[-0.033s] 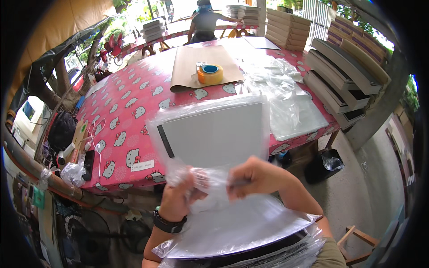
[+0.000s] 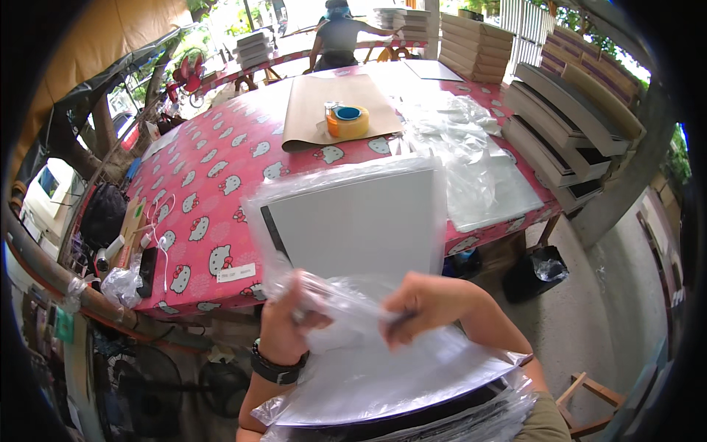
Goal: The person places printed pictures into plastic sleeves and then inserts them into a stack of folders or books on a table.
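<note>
A flat pale grey panel (image 2: 361, 221) with a short black strip at its left edge lies at the near edge of the table, with clear plastic around it. My left hand (image 2: 287, 324) is closed on bunched clear plastic film (image 2: 328, 291) just below the panel. The film stretches across to my right hand (image 2: 427, 306), whose fingers are pinched on it and slightly blurred. Below my hands, against my body, rests a stack of plastic-wrapped white sheets (image 2: 398, 387) with dark edges showing beneath. Folds of film partly hide my fingertips.
A pink patterned cloth covers the table (image 2: 199, 232). On it are brown paper (image 2: 313, 99), a tape roll in a dispenser (image 2: 346, 121) and clear plastic sleeves (image 2: 493, 191). Stacked panels (image 2: 567, 125) stand right, near a black bin (image 2: 536, 274). A person (image 2: 339, 40) works at the back.
My left hand has shifted slightly left and the right hand slightly lower. The film between them is drawn straighter. The panel and stack stay in place.
</note>
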The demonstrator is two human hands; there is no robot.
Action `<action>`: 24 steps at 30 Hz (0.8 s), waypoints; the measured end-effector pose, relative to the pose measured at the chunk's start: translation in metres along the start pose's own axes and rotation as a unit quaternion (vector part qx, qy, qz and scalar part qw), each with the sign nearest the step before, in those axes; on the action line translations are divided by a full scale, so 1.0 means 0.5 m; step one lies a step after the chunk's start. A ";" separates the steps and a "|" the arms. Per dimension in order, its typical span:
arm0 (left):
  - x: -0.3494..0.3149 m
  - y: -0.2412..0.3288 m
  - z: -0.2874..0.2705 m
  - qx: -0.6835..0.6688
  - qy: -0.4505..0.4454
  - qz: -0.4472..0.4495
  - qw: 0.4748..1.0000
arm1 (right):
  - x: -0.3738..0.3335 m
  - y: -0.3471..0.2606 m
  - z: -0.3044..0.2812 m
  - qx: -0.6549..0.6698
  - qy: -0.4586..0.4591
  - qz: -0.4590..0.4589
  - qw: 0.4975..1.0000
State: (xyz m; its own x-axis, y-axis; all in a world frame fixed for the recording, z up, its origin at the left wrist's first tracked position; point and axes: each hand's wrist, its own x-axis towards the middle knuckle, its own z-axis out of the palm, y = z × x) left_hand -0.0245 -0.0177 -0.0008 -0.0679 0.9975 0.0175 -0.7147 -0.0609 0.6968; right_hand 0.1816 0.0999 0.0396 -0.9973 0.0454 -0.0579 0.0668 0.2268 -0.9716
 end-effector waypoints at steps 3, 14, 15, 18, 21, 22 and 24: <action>-0.021 0.008 -0.018 0.097 0.203 0.172 0.959 | -0.002 0.059 -0.002 0.137 -0.224 -0.190 0.946; -0.083 -0.116 -0.241 0.356 0.226 0.522 0.741 | -0.011 0.161 0.030 0.252 -0.298 -0.187 0.901; -0.056 -0.126 -0.224 0.348 0.302 0.562 0.686 | -0.058 0.145 0.033 0.240 -0.263 -0.129 0.926; -0.032 0.030 -0.242 0.585 0.181 0.392 0.687 | -0.072 0.150 -0.001 0.328 -0.101 -0.111 0.933; 0.044 0.103 -0.084 0.265 0.112 0.134 0.948 | -0.112 0.120 -0.057 0.302 0.346 -0.178 0.870; 0.058 0.135 -0.120 0.351 0.061 0.147 0.923 | -0.096 0.072 -0.078 0.157 0.451 -0.097 0.873; 0.098 0.142 -0.068 0.536 0.071 0.172 0.823 | -0.069 0.083 -0.124 -0.062 0.551 -0.040 0.831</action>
State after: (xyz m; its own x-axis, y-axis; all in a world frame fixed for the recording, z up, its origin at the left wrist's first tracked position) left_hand -0.1021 0.0256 0.0253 -0.2738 0.9086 0.3154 0.3838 -0.1975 0.9020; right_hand 0.2205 0.1681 0.0154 -0.3685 0.8735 0.3181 0.0724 0.3681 -0.9270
